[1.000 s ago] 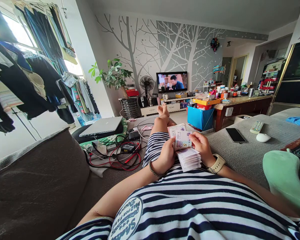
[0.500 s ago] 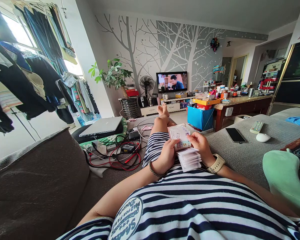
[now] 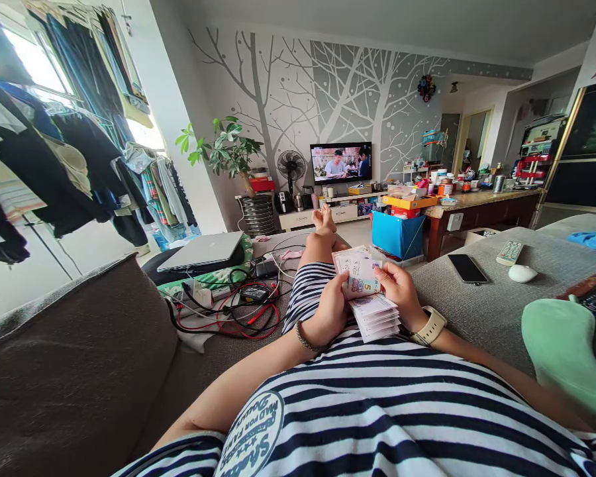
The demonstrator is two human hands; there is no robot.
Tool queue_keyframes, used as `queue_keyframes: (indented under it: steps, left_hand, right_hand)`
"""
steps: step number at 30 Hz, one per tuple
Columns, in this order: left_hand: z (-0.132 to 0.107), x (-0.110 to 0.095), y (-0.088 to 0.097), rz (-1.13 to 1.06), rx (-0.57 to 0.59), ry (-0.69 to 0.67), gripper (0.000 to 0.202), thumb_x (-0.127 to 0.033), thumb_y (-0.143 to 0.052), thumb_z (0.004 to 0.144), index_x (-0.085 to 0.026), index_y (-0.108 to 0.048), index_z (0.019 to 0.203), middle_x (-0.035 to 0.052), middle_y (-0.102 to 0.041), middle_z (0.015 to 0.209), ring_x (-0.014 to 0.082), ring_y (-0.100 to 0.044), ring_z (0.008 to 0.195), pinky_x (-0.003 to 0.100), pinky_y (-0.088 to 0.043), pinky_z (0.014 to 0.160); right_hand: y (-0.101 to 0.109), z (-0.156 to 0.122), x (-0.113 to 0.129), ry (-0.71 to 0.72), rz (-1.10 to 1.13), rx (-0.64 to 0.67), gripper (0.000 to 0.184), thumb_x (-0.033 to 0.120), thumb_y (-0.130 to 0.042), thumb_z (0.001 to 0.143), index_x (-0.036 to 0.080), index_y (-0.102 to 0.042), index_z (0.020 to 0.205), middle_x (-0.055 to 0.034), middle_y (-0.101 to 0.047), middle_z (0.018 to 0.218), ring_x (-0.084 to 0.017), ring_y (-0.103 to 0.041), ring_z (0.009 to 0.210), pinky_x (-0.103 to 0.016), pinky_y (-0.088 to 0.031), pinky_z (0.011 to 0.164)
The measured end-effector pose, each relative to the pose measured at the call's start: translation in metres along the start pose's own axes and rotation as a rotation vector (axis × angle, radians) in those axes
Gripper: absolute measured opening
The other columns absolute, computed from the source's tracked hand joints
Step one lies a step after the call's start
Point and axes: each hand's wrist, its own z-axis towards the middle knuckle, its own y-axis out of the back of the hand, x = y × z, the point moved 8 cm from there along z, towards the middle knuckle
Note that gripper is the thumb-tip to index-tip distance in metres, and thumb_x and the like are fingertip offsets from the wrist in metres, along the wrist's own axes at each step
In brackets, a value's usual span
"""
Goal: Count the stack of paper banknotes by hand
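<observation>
A stack of banknotes [image 3: 361, 278], the front one printed with a 5, is held upright over my lap. My left hand [image 3: 332, 306] grips its left side, thumb pressed on the face of the front note. At the upper right edge, my right hand [image 3: 401, 291] pinches the notes between thumb and fingers. Folded-over banknotes [image 3: 376, 318] fan downward below the hands, their ends layered above my striped shirt [image 3: 367, 384]. The fingers behind the notes are partly hidden. A watch with a pale strap [image 3: 431, 326] is on my right wrist.
On the sofa to the left lie tangled cables [image 3: 248, 298] and a silver laptop [image 3: 203, 252]. To the right are a phone [image 3: 469, 269], a remote [image 3: 510, 252], a white mouse [image 3: 522, 273] and a green cushion [image 3: 551, 338]. A blue box [image 3: 397, 235] stands beyond the sofa.
My left thumb has shifted up and left on the front note, showing more of its printed face. My right hand stays at the edge. The television picture has changed.
</observation>
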Motion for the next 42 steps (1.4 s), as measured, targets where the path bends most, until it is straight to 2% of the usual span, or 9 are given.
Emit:
queue_keyframes:
  steps: [3, 7, 16, 23, 28, 34, 36, 42]
  left_hand:
    - [-0.001, 0.001, 0.000, 0.001, 0.010, 0.007, 0.026, -0.025, -0.067, 0.089, -0.011, -0.075, 0.109, 0.0140, -0.080, 0.111, 0.0305, -0.077, 0.108, 0.045, -0.061, 0.105]
    - [-0.004, 0.000, -0.002, 0.001, 0.004, 0.021, 0.027, -0.025, -0.065, 0.090, -0.011, -0.075, 0.110, 0.0143, -0.080, 0.111, 0.0314, -0.078, 0.106, 0.046, -0.062, 0.103]
    - [-0.005, 0.000, 0.000, -0.004, 0.003, 0.017, 0.026, -0.023, -0.060, 0.093, -0.010, -0.075, 0.110, 0.0139, -0.080, 0.115, 0.0297, -0.077, 0.111, 0.043, -0.060, 0.105]
    - [-0.006, -0.001, 0.002, -0.018, -0.006, 0.012, 0.024, -0.024, -0.063, 0.089, -0.010, -0.075, 0.105, 0.0147, -0.080, 0.112, 0.0303, -0.077, 0.108, 0.042, -0.061, 0.103]
    - [-0.008, -0.002, 0.007, 0.019, -0.048, -0.001, 0.023, -0.022, -0.065, 0.084, -0.011, -0.076, 0.101, 0.0123, -0.080, 0.103, 0.0272, -0.078, 0.095, 0.038, -0.063, 0.093]
    - [-0.014, -0.006, 0.005, 0.076, 0.010, -0.029, 0.026, -0.016, -0.073, 0.071, -0.011, -0.077, 0.097, 0.0098, -0.079, 0.092, 0.0217, -0.073, 0.075, 0.034, -0.062, 0.080]
    - [-0.014, -0.006, 0.006, 0.080, 0.013, -0.029, 0.027, -0.017, -0.075, 0.071, -0.011, -0.077, 0.097, 0.0099, -0.080, 0.094, 0.0220, -0.074, 0.077, 0.034, -0.062, 0.082]
    - [-0.014, -0.006, 0.006, 0.016, -0.030, 0.000, 0.025, -0.022, -0.063, 0.086, -0.010, -0.077, 0.102, 0.0138, -0.081, 0.108, 0.0289, -0.077, 0.103, 0.040, -0.061, 0.098]
  right_hand:
    - [0.000, 0.000, 0.000, -0.008, 0.056, -0.013, 0.056, 0.075, -0.068, 0.088, 0.021, -0.056, 0.080, -0.0006, -0.054, 0.068, -0.015, -0.046, 0.062, -0.028, -0.037, 0.057]
    - [-0.001, -0.001, 0.001, -0.003, 0.085, -0.020, 0.053, 0.072, -0.071, 0.087, 0.021, -0.058, 0.085, -0.0019, -0.059, 0.072, -0.016, -0.053, 0.065, -0.029, -0.042, 0.059]
    - [-0.002, -0.005, 0.004, 0.009, 0.092, -0.021, 0.052, 0.070, -0.071, 0.089, 0.020, -0.059, 0.080, -0.0013, -0.057, 0.069, -0.015, -0.049, 0.063, -0.028, -0.038, 0.058]
    - [-0.003, -0.007, -0.001, 0.013, 0.078, -0.020, 0.057, 0.074, -0.066, 0.092, 0.020, -0.056, 0.076, -0.0001, -0.051, 0.065, -0.014, -0.042, 0.060, -0.028, -0.033, 0.055]
    - [-0.003, -0.008, -0.001, 0.018, 0.084, -0.024, 0.063, 0.077, -0.053, 0.099, 0.021, -0.056, 0.072, -0.0012, -0.050, 0.062, -0.015, -0.044, 0.058, -0.030, -0.036, 0.057]
    - [-0.004, -0.005, -0.008, -0.028, 0.001, -0.037, 0.064, 0.082, -0.068, 0.085, 0.020, -0.054, 0.075, 0.0000, -0.051, 0.065, -0.014, -0.044, 0.061, -0.029, -0.035, 0.057]
    - [-0.006, -0.005, -0.008, -0.038, 0.006, -0.033, 0.062, 0.080, -0.068, 0.086, 0.020, -0.055, 0.075, -0.0002, -0.052, 0.066, -0.014, -0.044, 0.063, -0.028, -0.034, 0.058]
    - [-0.009, -0.010, -0.002, 0.003, 0.067, -0.022, 0.056, 0.072, -0.065, 0.092, 0.020, -0.054, 0.074, 0.0004, -0.049, 0.065, -0.014, -0.041, 0.062, -0.028, -0.032, 0.057]
